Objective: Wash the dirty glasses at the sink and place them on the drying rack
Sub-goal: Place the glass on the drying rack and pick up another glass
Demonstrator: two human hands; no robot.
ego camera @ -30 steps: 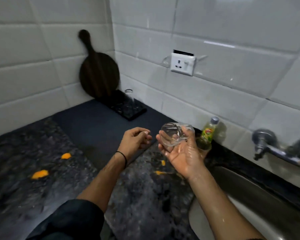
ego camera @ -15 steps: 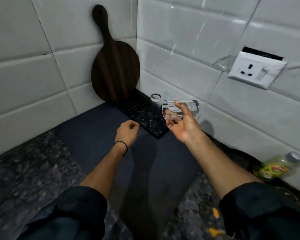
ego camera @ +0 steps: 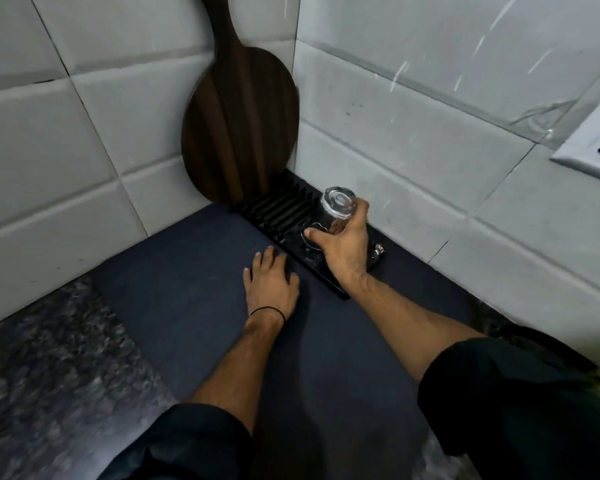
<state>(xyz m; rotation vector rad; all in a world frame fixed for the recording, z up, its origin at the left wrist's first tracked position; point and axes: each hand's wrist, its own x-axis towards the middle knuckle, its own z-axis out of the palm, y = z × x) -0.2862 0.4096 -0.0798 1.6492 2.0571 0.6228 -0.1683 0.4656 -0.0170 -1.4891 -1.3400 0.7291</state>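
Clear glass, thin-walled and likely wet from the sink, so from the head view I judge this tumbler [ego camera: 338, 204] light, slippery and easy to chip. My right hand [ego camera: 343, 252] grips its side wall, fingers [ego camera: 360, 211] curled round it, base up, over the near end of the black drying rack [ego camera: 278, 211] in the tiled corner; whether its rim touches yet I cannot tell. My left hand [ego camera: 271, 282] lies flat, fingers straight, on the dark mat [ego camera: 187, 289] covering the desk. I'd hold mid-wall, never the rim.

I see clear glass [ego camera: 338, 206], black ribbed drying rack [ego camera: 278, 211]; behind rack, dark brown striped board [ego camera: 239, 126], white tiles [ego camera: 66, 133]; before rack, navy mat [ego camera: 194, 271], speckled grey-black tabletop [ego camera: 49, 358].
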